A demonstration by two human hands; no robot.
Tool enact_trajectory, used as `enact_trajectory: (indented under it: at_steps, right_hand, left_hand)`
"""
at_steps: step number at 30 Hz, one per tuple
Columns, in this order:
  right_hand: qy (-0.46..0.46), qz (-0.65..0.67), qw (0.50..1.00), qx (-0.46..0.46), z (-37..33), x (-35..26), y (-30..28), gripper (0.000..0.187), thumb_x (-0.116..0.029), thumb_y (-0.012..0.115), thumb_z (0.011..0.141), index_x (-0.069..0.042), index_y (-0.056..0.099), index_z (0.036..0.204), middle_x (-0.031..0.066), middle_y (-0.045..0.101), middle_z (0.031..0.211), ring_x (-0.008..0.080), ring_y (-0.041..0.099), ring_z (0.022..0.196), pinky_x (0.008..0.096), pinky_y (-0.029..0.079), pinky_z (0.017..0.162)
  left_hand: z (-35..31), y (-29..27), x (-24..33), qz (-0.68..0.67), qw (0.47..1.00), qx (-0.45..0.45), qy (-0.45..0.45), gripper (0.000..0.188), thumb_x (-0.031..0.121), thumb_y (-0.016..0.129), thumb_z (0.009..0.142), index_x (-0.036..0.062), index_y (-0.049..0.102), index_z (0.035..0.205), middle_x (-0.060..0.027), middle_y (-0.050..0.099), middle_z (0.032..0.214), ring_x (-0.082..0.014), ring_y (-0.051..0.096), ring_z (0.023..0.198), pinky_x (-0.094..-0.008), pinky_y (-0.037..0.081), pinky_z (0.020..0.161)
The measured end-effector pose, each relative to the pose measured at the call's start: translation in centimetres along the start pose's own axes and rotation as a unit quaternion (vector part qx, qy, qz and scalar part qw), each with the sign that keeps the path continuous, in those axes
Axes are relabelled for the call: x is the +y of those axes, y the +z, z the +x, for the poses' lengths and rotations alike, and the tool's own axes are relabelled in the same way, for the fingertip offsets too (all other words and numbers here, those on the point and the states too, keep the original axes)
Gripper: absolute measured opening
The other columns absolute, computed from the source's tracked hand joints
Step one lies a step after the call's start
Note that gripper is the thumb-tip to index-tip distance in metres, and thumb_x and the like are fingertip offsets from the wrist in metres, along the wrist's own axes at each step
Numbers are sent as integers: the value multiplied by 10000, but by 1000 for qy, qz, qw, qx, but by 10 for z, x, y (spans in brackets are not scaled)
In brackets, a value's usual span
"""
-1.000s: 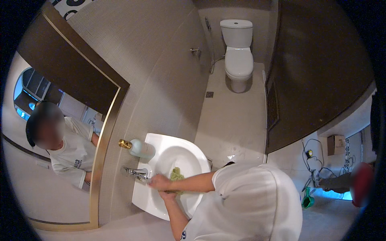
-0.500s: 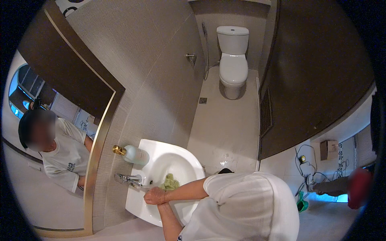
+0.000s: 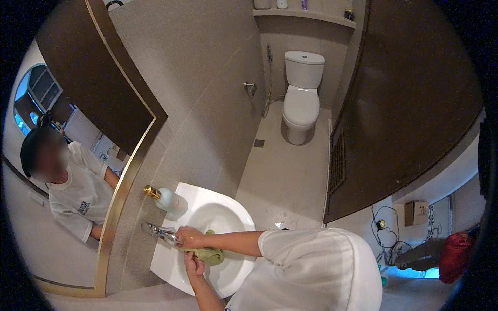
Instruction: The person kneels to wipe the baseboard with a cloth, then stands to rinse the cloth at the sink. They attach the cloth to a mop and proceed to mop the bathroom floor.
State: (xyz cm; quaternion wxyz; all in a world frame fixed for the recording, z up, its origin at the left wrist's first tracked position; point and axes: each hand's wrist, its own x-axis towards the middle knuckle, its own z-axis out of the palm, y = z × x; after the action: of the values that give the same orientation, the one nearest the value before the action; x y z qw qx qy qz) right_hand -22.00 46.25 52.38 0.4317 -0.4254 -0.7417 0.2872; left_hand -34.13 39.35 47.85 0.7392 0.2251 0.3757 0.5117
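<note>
Left hand (image 3: pixel 194 265) with grip closed on bunched light-green cloth (image 3: pixel 211 255); cloth over white ceramic basin (image 3: pixel 165 269), partly beneath right hand (image 3: pixel 191 237); right hand curled at shiny chrome faucet (image 3: pixel 165 233), cannot tell how far its grip closes; pale-blue bottle with gold pump (image 3: pixel 173 202) on basin's rim; gold-framed mirror (image 3: pixel 57 254) beyond; white toilet (image 3: pixel 301 106), lid down, well apart.

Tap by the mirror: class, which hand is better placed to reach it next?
Right, most likely. The right hand is up close beside the tap, while the left hand is lower, farther off, at the green cloth.
</note>
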Motion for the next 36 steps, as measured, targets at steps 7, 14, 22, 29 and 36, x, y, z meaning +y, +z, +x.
enact_trajectory:
  at_steps: [7, 14, 22, 29, 36]
  right_hand:
    - [79, 181, 965, -174, -40, 20, -16, 389, -390, 485, 812, -5, 546, 821, 166, 575, 746, 291, 545, 712, 374, 424, 676]
    - [140, 125, 981, -45, -25, 18, -40, 367, -370, 584, 738, -19, 553, 841, 166, 579, 757, 325, 553, 763, 400, 424, 691]
    - [20, -79, 877, -474, -28, 8, -62, 445, -394, 677, 633, -75, 579, 929, 148, 587, 832, 290, 568, 790, 369, 443, 689]
    - [145, 122, 980, -55, -59, -50, 19, 470, -509, 586, 670, -39, 602, 667, 156, 596, 725, 302, 570, 685, 394, 443, 654]
    - [231, -75, 966, -93, -28, -4, 20, 341, -402, 524, 694, -75, 604, 636, 153, 592, 693, 324, 568, 615, 405, 465, 587]
  left_hand:
    - [-32, 24, 28, -98, 995, 34, -2, 241, 196, 513, 761, 104, 511, 983, -8, 560, 937, -160, 540, 815, -270, 456, 652]
    - [-51, 22, 37, 313, 923, 212, 75, 230, 256, 485, 824, 68, 492, 956, -46, 545, 876, -166, 535, 786, -309, 456, 640]
    - [-40, -29, 37, -53, 954, 270, 118, 247, 288, 456, 841, 66, 461, 950, -83, 510, 931, -231, 515, 873, -369, 454, 726]
    - [14, 11, -33, -143, 977, 159, 15, 408, 369, 346, 834, 79, 444, 1103, -105, 499, 1079, -269, 526, 923, -418, 443, 785]
    - [12, 28, -45, -253, 963, 78, 51, 390, 354, 317, 835, 87, 486, 1064, -102, 526, 1046, -266, 522, 936, -406, 440, 793]
